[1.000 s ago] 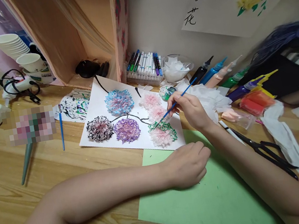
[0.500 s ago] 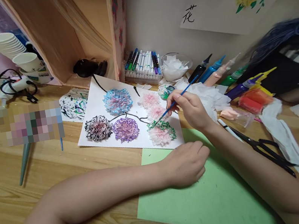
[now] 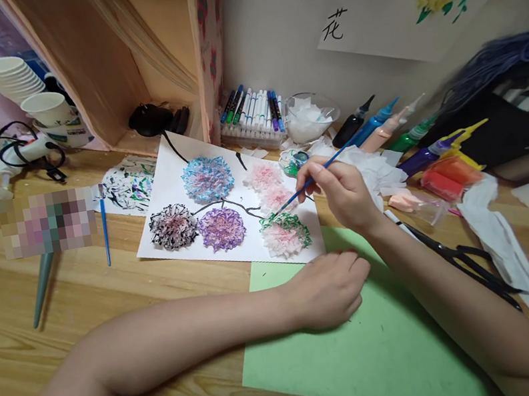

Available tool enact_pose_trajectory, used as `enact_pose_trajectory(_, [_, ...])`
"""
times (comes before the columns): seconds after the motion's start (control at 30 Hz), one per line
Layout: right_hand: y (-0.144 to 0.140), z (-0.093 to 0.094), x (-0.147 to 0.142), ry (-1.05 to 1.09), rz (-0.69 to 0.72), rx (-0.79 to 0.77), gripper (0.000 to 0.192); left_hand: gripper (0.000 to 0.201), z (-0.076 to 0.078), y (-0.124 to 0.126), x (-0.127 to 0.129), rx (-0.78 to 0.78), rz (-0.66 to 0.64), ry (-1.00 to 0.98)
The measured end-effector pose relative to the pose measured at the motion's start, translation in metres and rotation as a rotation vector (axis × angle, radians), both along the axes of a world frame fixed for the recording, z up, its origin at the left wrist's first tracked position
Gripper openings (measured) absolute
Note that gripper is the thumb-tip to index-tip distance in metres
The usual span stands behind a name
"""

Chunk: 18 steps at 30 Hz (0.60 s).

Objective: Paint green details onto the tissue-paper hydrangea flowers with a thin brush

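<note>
Blue brush in right hand, bristles hidden

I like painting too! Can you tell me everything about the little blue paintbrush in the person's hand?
The paintbrush is thin, with a long blue handle and a fine tip. The right hand pinches it near the middle like a pencil, tilted, handle end pointing up and to the right. Its tip sits at the lower pink paper flower on the white sheet, just above the green-edged flower.
</note>
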State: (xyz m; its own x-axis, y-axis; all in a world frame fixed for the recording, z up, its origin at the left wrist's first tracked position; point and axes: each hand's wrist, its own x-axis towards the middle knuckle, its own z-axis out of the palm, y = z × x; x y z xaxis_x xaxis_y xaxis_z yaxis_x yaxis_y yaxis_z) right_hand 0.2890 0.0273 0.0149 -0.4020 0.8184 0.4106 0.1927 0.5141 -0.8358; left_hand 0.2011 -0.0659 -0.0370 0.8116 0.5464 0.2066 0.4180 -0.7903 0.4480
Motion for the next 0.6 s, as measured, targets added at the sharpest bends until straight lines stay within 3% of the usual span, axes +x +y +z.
enact_pose_trajectory(0.17, [0.018, 0.01, 0.017, 0.068, -0.24, 0.141, 0.039, 0.014, 0.001, 0.0, -0.001, -0.035, 0.012, -0.011])
enact_pose_trajectory(0.27, [0.029, 0.01, 0.027, 0.005, -0.365, 0.212, 0.039, 0.017, 0.002, 0.0, -0.002, -0.072, 0.016, -0.002])
enact_pose_trajectory(0.43, [0.038, 0.0, 0.032, -0.219, -0.411, 0.221, 0.038, 0.019, 0.004, 0.0, -0.003, -0.121, 0.013, 0.025])
enact_pose_trajectory(0.6, [0.043, -0.009, 0.033, -0.308, -0.411, 0.254, 0.037, 0.019, 0.005, 0.001, -0.003, -0.161, 0.019, 0.03])
